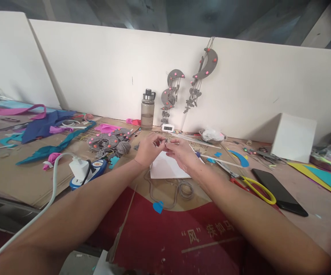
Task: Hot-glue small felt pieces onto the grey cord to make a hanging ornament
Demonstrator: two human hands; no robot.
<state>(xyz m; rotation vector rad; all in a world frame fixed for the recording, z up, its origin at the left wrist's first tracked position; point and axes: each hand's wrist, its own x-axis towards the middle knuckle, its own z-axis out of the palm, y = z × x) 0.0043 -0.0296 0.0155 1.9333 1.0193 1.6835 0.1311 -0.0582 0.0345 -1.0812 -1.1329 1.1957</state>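
My left hand (150, 148) and my right hand (180, 152) meet fingertip to fingertip above a white sheet (168, 168). Both are closed in a pinch, and what they hold is too small to make out. Below the sheet a thin grey cord (186, 190) lies partly coiled on the cardboard. A small blue cut piece (158, 207) sits by the cord. Left of my left hand rest grey crescent shapes with coloured dots (104, 141) and a ball of grey yarn (123, 148).
Yellow-handled scissors (258, 189) and a black phone (280, 192) lie to the right. A water bottle (147, 110) and a small digital clock (168, 128) stand at the back. A white plug (78, 168) sits in a blue power strip (95, 172). Crescent hangings (209, 65) are on the white panel.
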